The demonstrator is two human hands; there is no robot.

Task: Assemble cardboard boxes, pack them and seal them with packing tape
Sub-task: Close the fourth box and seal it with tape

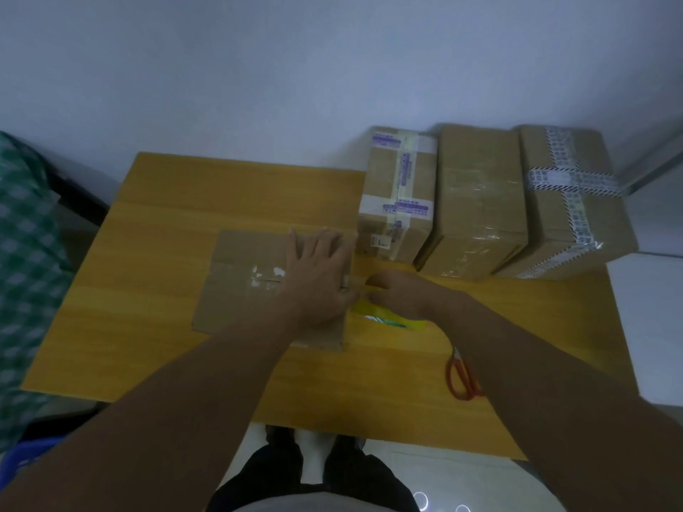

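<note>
Nearest the camera, red-handled scissors (462, 378) are lying on the wooden table (155, 275), partly tucked under the right forearm. Beyond them a yellow-green item (388, 316) is lying on the table just right of the flattened cardboard box (251, 282), half hidden by the right wrist; too blurred to say what it is. Left hand (320, 269) is lying palm-down on the right end of that box, fingers spread and flat, gripping nothing. Right hand (397, 291) is sitting at the box's right edge, touching the left hand, fingers curled inward and looking pinched on something thin and yellowish; can't tell what. The box is lying flat mid-table with old tape remnants on its top face. Further back on the right, three sealed boxes are sitting side by side: purple-printed tape (401, 194), clear tape (476, 201), black-and-white printed tape (569, 201). Checked green cloth (26, 260) is showing at far left
</note>
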